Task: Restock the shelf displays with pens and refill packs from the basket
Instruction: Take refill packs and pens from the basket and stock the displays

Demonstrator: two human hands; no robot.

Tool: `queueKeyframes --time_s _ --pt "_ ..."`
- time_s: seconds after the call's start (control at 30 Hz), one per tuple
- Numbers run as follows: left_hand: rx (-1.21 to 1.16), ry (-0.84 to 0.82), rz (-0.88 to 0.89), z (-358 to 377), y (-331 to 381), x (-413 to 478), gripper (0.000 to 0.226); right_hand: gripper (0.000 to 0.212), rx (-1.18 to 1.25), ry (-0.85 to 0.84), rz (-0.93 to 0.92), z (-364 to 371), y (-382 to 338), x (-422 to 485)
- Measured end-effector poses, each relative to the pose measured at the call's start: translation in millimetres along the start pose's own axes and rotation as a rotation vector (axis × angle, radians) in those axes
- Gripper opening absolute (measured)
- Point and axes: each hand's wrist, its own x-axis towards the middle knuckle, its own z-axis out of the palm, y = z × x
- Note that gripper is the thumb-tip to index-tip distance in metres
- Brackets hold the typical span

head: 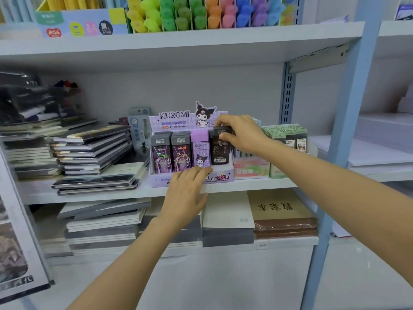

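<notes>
A purple Kuromi display box (221, 175) stands on the middle shelf, with rows of upright refill packs in it. My right hand (240, 133) pinches the top of a black refill pack (220, 151) standing in the box's rightmost slot. To its left stand a light purple Kuromi pack (200, 151) and two dark purple packs (171, 155). My left hand (185, 195) rests flat with straight fingers on the front lip of the display box. No basket is in view.
Green-topped refill boxes (288, 137) stand right of the display. Stacks of notebooks (93, 151) lie to its left and on the shelf below. Coloured highlighters (201, 12) fill the top shelf. A blue upright post (348, 108) bounds the bay on the right.
</notes>
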Motion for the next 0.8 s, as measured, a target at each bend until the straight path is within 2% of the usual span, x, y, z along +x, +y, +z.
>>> queueKeyframes --time_s 0.13,0.27,0.43,0.5,0.6,0.8 --pt "0.022 0.002 0.009 2.5 -3.2 -1.2 0.060 0.024 0.019 -0.081 0.001 -5.2 3.7 6.0" --pt "0.063 0.002 0.011 4.0 -2.9 -1.9 0.063 0.026 -0.001 0.043 -0.007 7.2 2.8 7.2" --pt "0.093 -0.007 0.014 5.8 -3.0 -4.2 0.066 0.041 -0.149 0.179 -0.027 19.1 0.9 6.9" --pt "0.104 -0.002 0.014 6.6 -3.0 -4.5 0.067 0.034 -0.144 0.211 -0.035 21.7 2.2 6.0" --pt "0.104 0.015 0.017 7.4 -3.2 -4.9 0.068 0.028 -0.186 0.226 -0.050 24.8 5.2 3.9" --pt "0.130 -0.006 0.028 9.3 -4.9 -4.8 0.074 0.035 -0.325 0.185 -0.125 35.5 10.1 -4.3"
